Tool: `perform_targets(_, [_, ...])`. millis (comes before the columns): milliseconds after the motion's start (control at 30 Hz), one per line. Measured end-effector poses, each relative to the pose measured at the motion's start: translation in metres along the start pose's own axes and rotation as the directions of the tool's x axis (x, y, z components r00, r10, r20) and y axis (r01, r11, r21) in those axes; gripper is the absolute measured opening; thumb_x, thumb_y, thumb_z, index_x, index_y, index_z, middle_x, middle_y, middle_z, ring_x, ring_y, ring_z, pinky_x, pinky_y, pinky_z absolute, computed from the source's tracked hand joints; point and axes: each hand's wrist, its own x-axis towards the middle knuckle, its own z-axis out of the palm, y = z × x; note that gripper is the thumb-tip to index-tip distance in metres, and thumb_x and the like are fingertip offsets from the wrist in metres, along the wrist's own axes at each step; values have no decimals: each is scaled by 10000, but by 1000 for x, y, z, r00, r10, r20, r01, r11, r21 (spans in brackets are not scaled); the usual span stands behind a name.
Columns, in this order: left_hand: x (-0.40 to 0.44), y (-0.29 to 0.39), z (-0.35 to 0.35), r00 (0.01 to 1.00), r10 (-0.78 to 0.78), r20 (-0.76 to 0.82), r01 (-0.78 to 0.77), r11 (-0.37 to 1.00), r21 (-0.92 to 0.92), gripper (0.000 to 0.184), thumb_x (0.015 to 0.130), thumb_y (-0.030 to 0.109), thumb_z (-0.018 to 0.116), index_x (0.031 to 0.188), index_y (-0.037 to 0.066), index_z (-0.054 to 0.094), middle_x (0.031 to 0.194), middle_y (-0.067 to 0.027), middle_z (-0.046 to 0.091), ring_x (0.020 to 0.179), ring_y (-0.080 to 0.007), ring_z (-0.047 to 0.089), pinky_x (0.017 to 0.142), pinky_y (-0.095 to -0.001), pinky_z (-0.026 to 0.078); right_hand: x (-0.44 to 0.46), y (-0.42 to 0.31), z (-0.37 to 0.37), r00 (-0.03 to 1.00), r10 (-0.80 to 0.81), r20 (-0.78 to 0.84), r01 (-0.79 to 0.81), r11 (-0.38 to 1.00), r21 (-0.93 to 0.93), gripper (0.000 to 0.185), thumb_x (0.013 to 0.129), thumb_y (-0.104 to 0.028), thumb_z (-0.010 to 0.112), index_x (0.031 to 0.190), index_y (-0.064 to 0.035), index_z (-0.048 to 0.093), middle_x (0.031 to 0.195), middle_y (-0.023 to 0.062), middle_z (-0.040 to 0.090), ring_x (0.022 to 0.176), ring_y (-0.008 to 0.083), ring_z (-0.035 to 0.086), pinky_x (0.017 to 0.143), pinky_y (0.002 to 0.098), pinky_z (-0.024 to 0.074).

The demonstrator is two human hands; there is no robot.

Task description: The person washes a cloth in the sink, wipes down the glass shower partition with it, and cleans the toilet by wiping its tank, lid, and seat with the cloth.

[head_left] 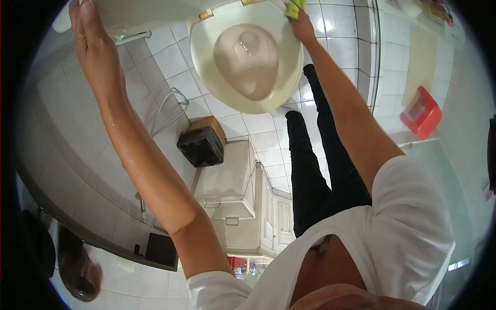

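Observation:
My left hand (96, 51) rests against the left end of the white toilet tank (150, 13), its fingers stretched out and partly cut off by the top edge of the view. Drops of water show on the left forearm. A yellow-green cloth (295, 9) is gripped in my right hand (304, 30), beside the upper right rim of the toilet. The toilet bowl (206, 85) has a cream seat around it, with the inside of the bowl showing. Brass-coloured hinges (205, 14) sit at the back of the seat.
A wicker basket with a black liner (202, 147) stands near a white cabinet (227, 178). A grey hose (160, 106) hangs along the left wall. On the right, a red plastic container (422, 114) lies beyond a glass panel edge. White floor tiles (261, 123) surround the toilet.

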Motion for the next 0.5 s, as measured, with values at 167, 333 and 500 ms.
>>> perform_targets(167, [0, 4, 1, 1000, -8, 2, 8, 1000, -6, 556, 919, 528, 353, 1314, 161, 487, 1466, -163, 248, 1352, -327, 246, 1098, -431, 223, -172, 67, 14, 991, 108, -83, -107, 994, 23, 608, 805, -109, 621, 1320, 34, 333, 1208, 254, 464, 1119, 414, 444, 948, 456, 372])
perform_targets(333, [3, 11, -3, 999, -36, 24, 36, 999, -32, 533, 935, 501, 343, 1309, 152, 495, 1481, -158, 226, 1364, -312, 217, 1108, -405, 193, -225, 80, 5, 995, 52, 89, -40, 991, -131, 664, 729, 2, 599, 1346, -41, 356, 1205, 240, 451, 1064, 431, 452, 912, 457, 395])
perform_targets(500, [6, 11, -8, 998, -45, 44, 48, 997, -61, 522, 947, 484, 336, 1304, 142, 502, 1490, -161, 207, 1373, -304, 197, 1115, -383, 168, -139, -14, -51, 910, -402, 101, 407, 817, -408, 680, 687, 57, 556, 1307, -209, 473, 1196, 196, 464, 986, 374, 495, 837, 422, 447])
